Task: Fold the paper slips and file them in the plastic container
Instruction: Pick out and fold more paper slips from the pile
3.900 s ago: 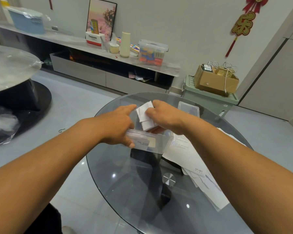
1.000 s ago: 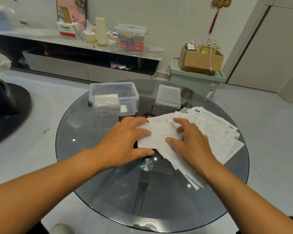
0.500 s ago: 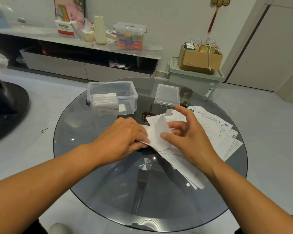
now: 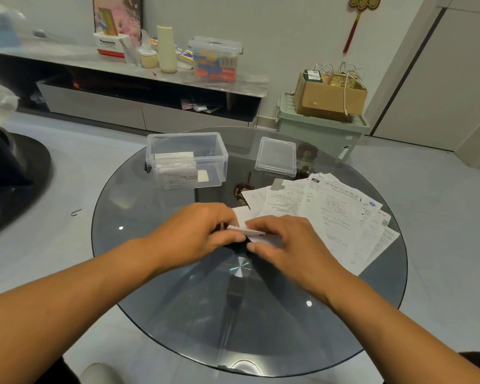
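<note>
Step in hand, judged: folding 1 small white paper slip [image 4: 254, 233] low over the round smoked-glass counter [image 4: 155, 273], beside the fanned printed paper slips [image 4: 336, 214]. The left hand [image 4: 197, 235] and right hand [image 4: 286, 245] each hold a pinching grip on it. Its long axis runs left-right, edge-on. Next move calls for creasing, then filing in the clear rectangular plastic container [image 4: 187, 159] beyond.

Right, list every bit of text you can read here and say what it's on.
"Panasonic": white and red cardboard box on the grey shelf.
Printed white paper slips on the round glass table: too small to read.
Folded slips in the clear plastic container: blurred.
Red and gold wall ornament: cropped, unreadable.
</note>
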Demonstrator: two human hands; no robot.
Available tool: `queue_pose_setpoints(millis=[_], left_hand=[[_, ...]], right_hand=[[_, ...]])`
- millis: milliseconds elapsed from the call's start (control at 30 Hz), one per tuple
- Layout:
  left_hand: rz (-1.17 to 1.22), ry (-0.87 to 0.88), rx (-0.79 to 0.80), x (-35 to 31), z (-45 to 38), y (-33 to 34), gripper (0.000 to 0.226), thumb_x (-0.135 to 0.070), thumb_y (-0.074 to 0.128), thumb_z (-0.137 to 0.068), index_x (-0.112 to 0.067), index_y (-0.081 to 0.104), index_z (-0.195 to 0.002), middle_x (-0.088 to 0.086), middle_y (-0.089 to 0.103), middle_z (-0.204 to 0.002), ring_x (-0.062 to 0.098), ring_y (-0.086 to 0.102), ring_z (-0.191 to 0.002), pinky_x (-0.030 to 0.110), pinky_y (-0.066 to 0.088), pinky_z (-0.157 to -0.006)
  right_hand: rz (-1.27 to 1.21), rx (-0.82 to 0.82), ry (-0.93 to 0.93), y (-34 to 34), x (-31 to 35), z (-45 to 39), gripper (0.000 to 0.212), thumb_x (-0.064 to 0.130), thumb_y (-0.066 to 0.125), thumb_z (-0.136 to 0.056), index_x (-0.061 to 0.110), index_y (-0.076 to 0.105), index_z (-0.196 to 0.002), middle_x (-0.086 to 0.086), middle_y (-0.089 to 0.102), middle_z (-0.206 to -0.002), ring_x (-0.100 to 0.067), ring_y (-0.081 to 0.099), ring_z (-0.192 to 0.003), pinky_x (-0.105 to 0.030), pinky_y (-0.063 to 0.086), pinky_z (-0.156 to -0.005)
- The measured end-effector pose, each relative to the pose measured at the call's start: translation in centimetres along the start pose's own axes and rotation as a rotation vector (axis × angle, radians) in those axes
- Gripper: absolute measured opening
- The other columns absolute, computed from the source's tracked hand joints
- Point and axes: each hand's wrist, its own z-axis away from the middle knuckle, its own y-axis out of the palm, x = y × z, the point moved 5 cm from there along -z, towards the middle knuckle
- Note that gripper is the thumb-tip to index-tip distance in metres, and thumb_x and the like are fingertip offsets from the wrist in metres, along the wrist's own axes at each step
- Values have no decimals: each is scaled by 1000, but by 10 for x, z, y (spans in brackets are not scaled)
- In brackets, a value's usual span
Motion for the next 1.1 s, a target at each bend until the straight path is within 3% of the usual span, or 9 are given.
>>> queue_pose_setpoints(millis=[167, 300, 433, 567, 733, 900, 967, 1033, 1100], left_hand=[[254, -197, 63, 6, -1, 1, 20, -37, 70, -93, -40, 55, -106, -5, 65, -75, 9, 61, -67, 30, 53, -65], [42, -223, 6, 6, 1, -1, 33, -40, 74, -90, -41, 49, -112, -12, 57, -99, 8, 56, -78, 27, 48, -68], [-50, -151, -3, 5, -1, -5, 36, -40, 75, -88, -42, 57, -119, -16, 49, -115, 6, 48, -98, 31, 47, -86], [38, -230, -1, 11, -3, -3, 32, -39, 71, -92, -43, 60, -121, -15, 56, -112, 5, 54, -86, 32, 50, -80], [53, -241, 31, 12, -10, -1, 52, -36, 75, -90, -45, 52, -136, -12, 48, -122, 10, 56, -91, 37, 53, -90], [0, -159, 101, 19, -14, -5, 46, -37, 76, -89, -51, 61, -129, -17, 51, -122, 9, 51, -105, 39, 48, -97], [-103, 13, 52, 10, -14, -7, 41, -33, 75, -90, -49, 65, -126, -18, 55, -130, 11, 48, -119, 41, 43, -104], [-230, 255, 70, -1, -8, 2, 46, -14, 71, -93, -42, 67, -128, -13, 58, -140, 13, 50, -128, 42, 41, -109], [-303, 347, 141, -11, -1, 14, 61, 6, 60, -92, -33, 60, -139, -9, 55, -147, 16, 50, -134, 40, 39, -115]], right_hand=[[-220, -72, 206, 5, -13, -8, 42, 41, 79, -87, 44, 63, -126, 16, 69, -83, -4, 66, -83, -29, 53, -85], [-93, -93, 259, 13, -11, -15, 56, 54, 78, -83, 44, 52, -132, 18, 62, -91, -6, 59, -90, -42, 46, -99], [-40, -80, 308, 13, -9, -21, 46, 60, 75, -82, 38, 57, -117, 15, 60, -90, -6, 57, -85, -42, 42, -96], [-44, -80, 348, 15, -10, -26, 31, 60, 69, -87, 35, 60, -103, 13, 63, -84, -10, 60, -83, -47, 42, -98], [-34, -61, 367, 13, -8, -29, 50, 59, 77, -80, 41, 53, -121, 16, 59, -93, -12, 61, -92, -46, 44, -99], [-115, -9, 330, 6, -17, -29, 54, 42, 85, -79, 35, 59, -125, 11, 55, -104, -10, 58, -94, -36, 49, -89], [-157, 7, 310, 4, -22, -28, 49, 33, 85, -81, 34, 61, -123, 9, 56, -106, -7, 56, -92, -27, 46, -80], [-178, 12, 281, 3, -25, -28, 42, 27, 83, -84, 34, 64, -121, 9, 58, -107, -3, 55, -90, -22, 41, -76], [-183, 19, 247, 1, -26, -27, 34, 22, 78, -89, 33, 66, -119, 10, 61, -106, -1, 54, -88, -21, 41, -78]])
